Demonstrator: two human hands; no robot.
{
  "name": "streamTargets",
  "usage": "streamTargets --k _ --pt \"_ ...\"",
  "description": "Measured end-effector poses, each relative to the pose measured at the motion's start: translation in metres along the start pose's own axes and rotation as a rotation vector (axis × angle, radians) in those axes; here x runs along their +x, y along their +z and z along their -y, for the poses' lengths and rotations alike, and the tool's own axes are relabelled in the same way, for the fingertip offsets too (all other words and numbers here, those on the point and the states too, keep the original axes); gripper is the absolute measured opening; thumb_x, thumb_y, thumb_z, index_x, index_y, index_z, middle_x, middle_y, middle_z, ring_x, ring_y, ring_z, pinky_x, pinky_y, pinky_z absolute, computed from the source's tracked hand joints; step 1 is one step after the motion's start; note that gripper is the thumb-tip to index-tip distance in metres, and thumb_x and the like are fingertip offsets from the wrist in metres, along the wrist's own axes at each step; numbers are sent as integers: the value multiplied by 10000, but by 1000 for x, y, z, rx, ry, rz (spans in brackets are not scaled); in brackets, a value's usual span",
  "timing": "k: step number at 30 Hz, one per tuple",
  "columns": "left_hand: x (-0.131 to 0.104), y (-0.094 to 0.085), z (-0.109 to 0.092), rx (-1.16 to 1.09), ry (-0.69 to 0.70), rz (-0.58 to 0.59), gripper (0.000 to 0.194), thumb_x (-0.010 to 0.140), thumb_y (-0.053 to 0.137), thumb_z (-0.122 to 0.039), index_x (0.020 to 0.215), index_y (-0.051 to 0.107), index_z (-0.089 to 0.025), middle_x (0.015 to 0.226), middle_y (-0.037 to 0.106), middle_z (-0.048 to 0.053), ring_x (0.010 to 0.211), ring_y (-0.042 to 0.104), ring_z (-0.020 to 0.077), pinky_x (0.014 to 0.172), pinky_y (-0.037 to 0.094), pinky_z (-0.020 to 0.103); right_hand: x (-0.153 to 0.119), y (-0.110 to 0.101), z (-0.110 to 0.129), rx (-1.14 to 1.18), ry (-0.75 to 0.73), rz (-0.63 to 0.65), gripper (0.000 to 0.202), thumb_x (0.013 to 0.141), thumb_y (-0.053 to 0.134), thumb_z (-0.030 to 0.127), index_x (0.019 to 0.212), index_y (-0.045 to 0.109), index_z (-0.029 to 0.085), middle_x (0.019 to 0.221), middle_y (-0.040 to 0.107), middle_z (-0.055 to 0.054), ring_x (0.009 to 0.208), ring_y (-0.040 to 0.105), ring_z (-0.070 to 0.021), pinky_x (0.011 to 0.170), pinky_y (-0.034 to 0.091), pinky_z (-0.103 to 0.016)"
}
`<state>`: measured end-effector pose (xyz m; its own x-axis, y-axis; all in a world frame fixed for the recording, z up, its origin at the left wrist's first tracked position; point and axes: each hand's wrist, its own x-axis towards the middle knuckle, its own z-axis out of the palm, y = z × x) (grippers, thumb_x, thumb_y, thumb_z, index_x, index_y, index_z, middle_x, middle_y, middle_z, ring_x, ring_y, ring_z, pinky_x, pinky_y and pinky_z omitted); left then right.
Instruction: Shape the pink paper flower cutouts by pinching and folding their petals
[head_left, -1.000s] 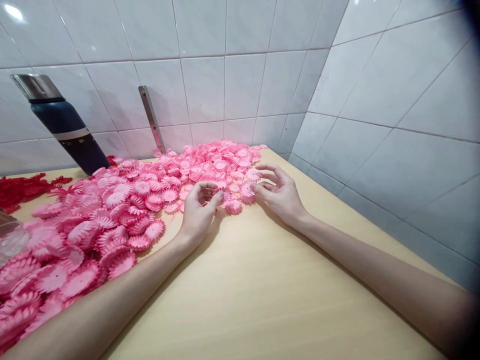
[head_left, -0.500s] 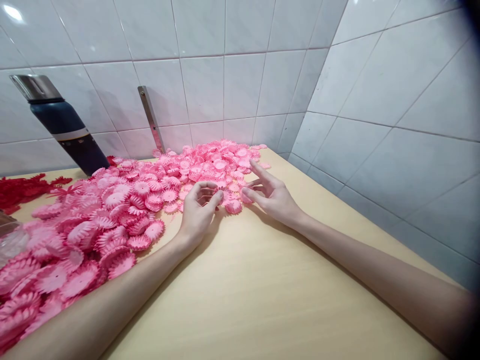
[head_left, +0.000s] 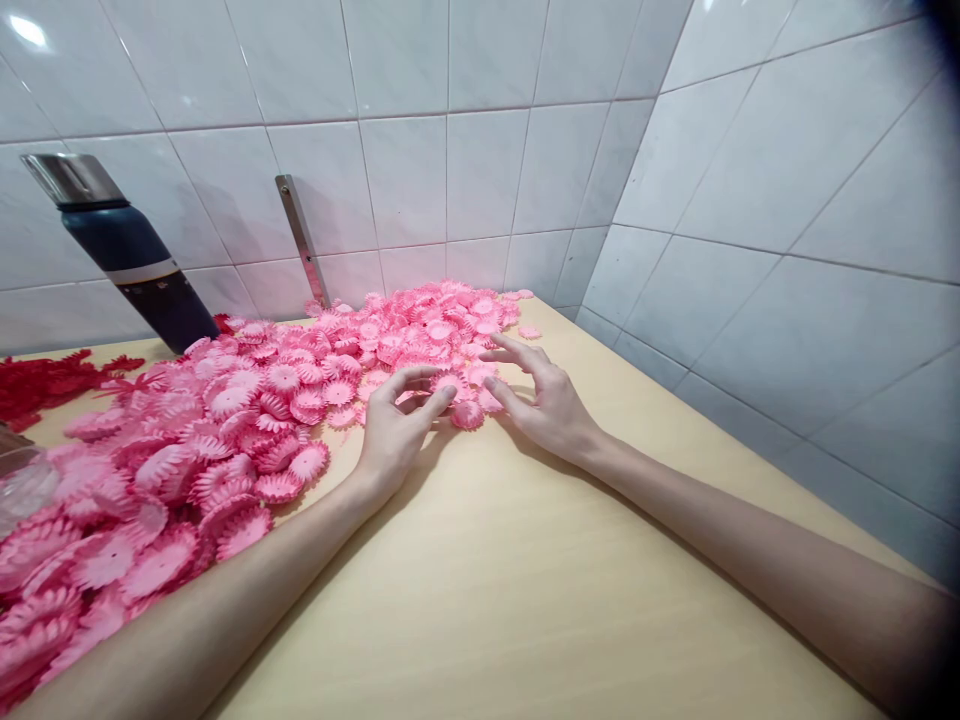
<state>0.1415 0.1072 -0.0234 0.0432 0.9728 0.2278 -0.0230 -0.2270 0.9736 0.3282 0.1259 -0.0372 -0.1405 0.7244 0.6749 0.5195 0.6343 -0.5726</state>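
Between the thumb and fingers of my left hand [head_left: 401, 430] is a pink scalloped paper-like flower disc [head_left: 452, 384], held at its left edge. My right hand [head_left: 544, 400] is just to the right with thumb and fingers apart and nothing between them. Another pink disc [head_left: 468, 415] lies on the table just below the held one. Behind both hands spreads a heap of similar pink discs [head_left: 420, 325], some with a small dark centre hole. The curled lower fingers of my left hand are partly hidden.
The pink pile runs along the left side of the pale wooden table [head_left: 480, 580]. A dark blue flask [head_left: 146, 260] with a metal cap stands behind it. Red pieces [head_left: 49, 385] lie far left, near clear plastic [head_left: 26, 490]. Tiled walls [head_left: 495, 160] border the table; a metal strip [head_left: 301, 240] is against one.
My right hand's index finger has bent and lowered from its raised, stretched pose. My left thumb and index finger have shifted slightly right, and the held disc shows more fully.
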Motion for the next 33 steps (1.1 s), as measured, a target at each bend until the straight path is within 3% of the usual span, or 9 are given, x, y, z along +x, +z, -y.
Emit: streamTargets --k 2,5,12,18,33 --pt "-1 0 -1 -14 1 20 378 698 763 -331 1000 639 -141 1013 627 74 861 641 186 723 591 325 -1 0 2 -29 -115 -37 263 853 615 228 1116 628 215 1025 704 -75 986 607 -249 878 468 -459" --pt "-2 2 -4 -89 -25 93 395 672 786 -292 1008 637 -149 987 628 62 836 640 180 728 601 357 -2 -1 6 -58 -274 24 101 832 662 249 920 659 200 917 714 -62 904 595 -241 840 449 -440" --pt "-3 2 -4 -232 -126 176 386 730 742 -343 1056 649 -160 1016 655 88 893 664 215 768 598 389 -2 0 4 -53 -281 90 109 879 613 220 978 646 189 914 716 -57 895 574 -223 832 424 -416" --pt "-2 1 -2 -228 -70 205 378 702 770 -279 1043 660 -156 1101 665 107 850 676 206 749 605 401 -3 1 1 -37 -309 134 139 909 549 186 1027 623 183 955 709 -65 934 581 -221 844 421 -410" --pt "-2 3 -3 -195 -129 114 342 688 780 -312 970 682 -144 872 729 57 744 683 164 745 583 337 -4 -1 7 -60 -303 189 101 923 499 204 911 598 212 853 687 -48 878 563 -218 822 378 -402"
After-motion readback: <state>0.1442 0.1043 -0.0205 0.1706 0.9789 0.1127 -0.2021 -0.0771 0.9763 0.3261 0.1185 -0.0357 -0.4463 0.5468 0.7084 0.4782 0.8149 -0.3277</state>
